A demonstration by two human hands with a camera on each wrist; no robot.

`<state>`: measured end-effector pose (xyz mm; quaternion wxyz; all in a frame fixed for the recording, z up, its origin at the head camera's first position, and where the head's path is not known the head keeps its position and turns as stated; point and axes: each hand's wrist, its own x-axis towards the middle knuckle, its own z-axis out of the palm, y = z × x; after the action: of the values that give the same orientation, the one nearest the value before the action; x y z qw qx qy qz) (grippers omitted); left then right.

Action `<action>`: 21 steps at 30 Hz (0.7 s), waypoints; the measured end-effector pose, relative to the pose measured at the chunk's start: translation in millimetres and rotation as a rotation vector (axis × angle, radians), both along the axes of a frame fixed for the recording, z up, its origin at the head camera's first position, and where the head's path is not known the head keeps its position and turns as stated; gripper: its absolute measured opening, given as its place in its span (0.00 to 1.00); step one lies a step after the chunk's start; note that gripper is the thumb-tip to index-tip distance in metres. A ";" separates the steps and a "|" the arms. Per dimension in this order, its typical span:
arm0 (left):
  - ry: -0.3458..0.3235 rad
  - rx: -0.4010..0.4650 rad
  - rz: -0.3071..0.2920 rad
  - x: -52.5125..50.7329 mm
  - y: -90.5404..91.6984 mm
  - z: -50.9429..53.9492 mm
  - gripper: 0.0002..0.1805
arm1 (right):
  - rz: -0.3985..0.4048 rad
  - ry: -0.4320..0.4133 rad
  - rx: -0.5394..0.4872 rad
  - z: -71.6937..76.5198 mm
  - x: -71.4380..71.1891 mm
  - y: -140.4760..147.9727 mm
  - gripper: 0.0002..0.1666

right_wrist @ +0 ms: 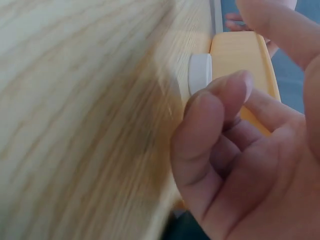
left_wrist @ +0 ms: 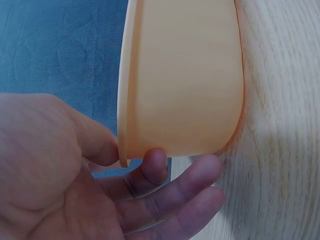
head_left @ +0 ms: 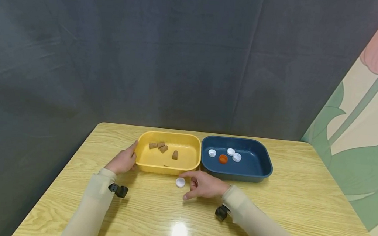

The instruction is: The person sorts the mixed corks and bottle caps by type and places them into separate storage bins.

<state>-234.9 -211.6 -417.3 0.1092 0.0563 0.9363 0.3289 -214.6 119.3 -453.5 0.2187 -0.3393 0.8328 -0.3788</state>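
Note:
My left hand (head_left: 123, 161) pinches the left end of the yellow tray (head_left: 171, 170). In the left wrist view the thumb meets the rim and the index fingertip touches the outer wall (left_wrist: 190, 85); the other fingers lie loosely below. A white bottle cap (head_left: 180, 183) lies on the table just in front of this tray. Beside the cap is my right hand (head_left: 207, 185), thumb and index finger spread apart around its near side, the other fingers curled and holding nothing. The right wrist view shows the cap (right_wrist: 200, 72) standing apart from the thumb, partly hidden behind curled fingers.
Several brown cork-like pieces (head_left: 163, 149) lie in the yellow tray. Against its right side stands a dark blue tray (head_left: 254, 178) with several white caps (head_left: 237, 157) and an orange cap (head_left: 223, 159). A dark cloth (head_left: 180, 58) hangs behind the wooden table (head_left: 295, 200).

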 end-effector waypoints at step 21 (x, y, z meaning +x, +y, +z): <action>0.000 -0.001 0.010 -1.8 -1.7 -1.6 0.32 | -0.036 0.026 0.017 -6.2 0.2 -8.3 0.36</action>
<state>-236.7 -213.3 -418.9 0.1075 0.0515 0.9368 0.3289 -214.3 111.0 -459.7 0.2038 -0.3272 0.8447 -0.3713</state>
